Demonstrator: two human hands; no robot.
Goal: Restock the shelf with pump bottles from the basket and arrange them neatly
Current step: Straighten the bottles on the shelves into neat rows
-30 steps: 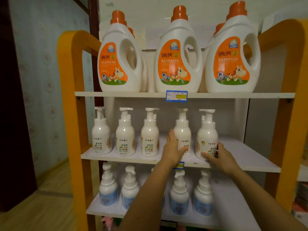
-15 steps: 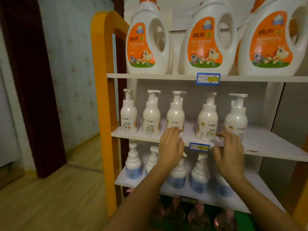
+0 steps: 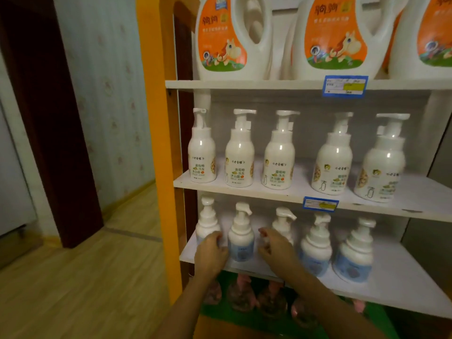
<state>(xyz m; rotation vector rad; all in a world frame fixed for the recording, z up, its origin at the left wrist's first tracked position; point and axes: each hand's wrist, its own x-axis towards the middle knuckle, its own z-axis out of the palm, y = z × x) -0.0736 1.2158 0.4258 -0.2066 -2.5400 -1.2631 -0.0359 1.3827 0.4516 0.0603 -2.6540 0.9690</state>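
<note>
While your two hands are down at the lower shelf (image 3: 403, 285), the task's things there are five blue-labelled pump bottles standing in one row along its front edge. Your left hand (image 3: 210, 253) is curled around the leftmost bottle (image 3: 208, 223), at the left end of the shelf; the fingers look closed on its body, though the blur hides how firmly. Your right hand (image 3: 276, 248) reaches between the second bottle (image 3: 241, 241) and the third bottle (image 3: 283, 223); its fingers are narrow and bent, touching or nearly touching the third one, and I cannot tell if they hold it. I judge you grip them low on the body so that they slide without tipping, to even the gaps. Above, on the middle shelf (image 3: 415, 199), five orange-labelled pump bottles (image 3: 239, 160) stand upright with labels to the front. Large detergent jugs (image 3: 227, 37) fill the top board. Under the lower shelf, more bottles lie in something green, perhaps the basket (image 3: 381, 316)
</note>
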